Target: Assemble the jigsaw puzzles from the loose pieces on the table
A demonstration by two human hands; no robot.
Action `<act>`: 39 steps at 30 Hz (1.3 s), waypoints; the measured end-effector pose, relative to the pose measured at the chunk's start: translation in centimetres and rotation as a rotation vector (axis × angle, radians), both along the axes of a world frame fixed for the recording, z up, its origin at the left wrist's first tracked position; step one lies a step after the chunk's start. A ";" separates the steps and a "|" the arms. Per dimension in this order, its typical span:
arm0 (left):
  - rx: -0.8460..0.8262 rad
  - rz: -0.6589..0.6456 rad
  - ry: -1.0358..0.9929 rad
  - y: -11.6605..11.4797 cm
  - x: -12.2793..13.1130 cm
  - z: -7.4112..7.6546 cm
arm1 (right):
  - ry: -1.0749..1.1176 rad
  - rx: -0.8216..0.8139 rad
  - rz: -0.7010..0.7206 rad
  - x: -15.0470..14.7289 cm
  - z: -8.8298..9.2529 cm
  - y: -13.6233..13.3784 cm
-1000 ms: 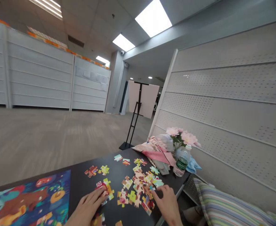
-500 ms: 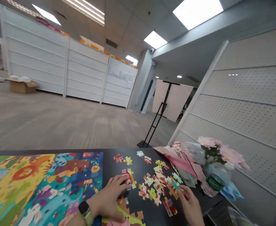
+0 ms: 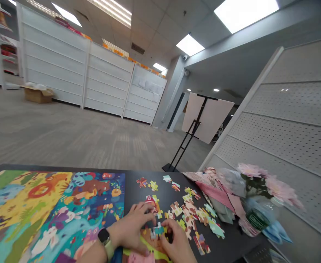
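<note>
My right hand (image 3: 177, 241) pinches a teal jigsaw puzzle piece (image 3: 158, 229) between thumb and fingers, low over the partly joined puzzle (image 3: 141, 258) at the table's front. Beside it, my left hand (image 3: 134, 227) lies with fingers apart across the left side of this puzzle, a watch on its wrist. Its fingertips touch the red barn pieces (image 3: 153, 203) at the top left of the joined part. Loose puzzle pieces (image 3: 189, 213) are heaped to the right of my hands. My fingers cover part of the joined area.
Two finished colourful puzzles (image 3: 95, 204) lie side by side at the left of the black table (image 3: 149, 178). Several loose pieces (image 3: 146, 183) are spread along the far side. Pink wrapping (image 3: 217, 193), a water bottle (image 3: 255, 219) and pink flowers (image 3: 275, 184) stand at the right.
My right hand has moved left from the loose pieces to the joined puzzle, bringing the teal piece along. My left hand stays on the puzzle. The camera view has turned slightly left.
</note>
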State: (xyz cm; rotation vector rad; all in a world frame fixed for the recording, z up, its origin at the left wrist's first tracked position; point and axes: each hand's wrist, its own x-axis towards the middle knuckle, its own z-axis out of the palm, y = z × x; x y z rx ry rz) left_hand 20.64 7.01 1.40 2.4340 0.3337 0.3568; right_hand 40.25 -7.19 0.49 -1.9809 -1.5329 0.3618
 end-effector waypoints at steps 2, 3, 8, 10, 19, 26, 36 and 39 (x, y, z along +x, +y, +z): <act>0.006 -0.026 -0.023 0.0 0.1 -0.4 | -0.081 0.045 -0.017 -0.5 -0.2 -0.3; 0.004 -0.037 -0.026 0.0 0.1 -0.5 | -0.104 0.058 -0.020 -0.8 -0.3 -0.4; -0.002 -0.037 -0.024 -0.3 -0.2 0.2 | -0.098 0.030 0.048 -0.3 -0.1 0.0; -0.017 -0.020 -0.027 -0.6 -0.2 0.8 | -0.090 0.070 0.049 0.5 0.3 0.8; -0.013 0.218 -0.076 -0.5 0.5 0.7 | -0.199 0.057 0.320 2.6 1.8 3.9; -0.024 0.155 -0.108 -0.2 0.5 0.6 | -0.386 0.097 0.372 2.8 0.7 2.7; 0.034 0.068 -0.005 -0.6 0.2 1.6 | -0.316 0.204 0.387 2.0 1.3 0.4; 0.037 0.054 -0.004 -0.5 0.1 1.7 | -0.302 0.226 0.409 2.0 1.4 0.2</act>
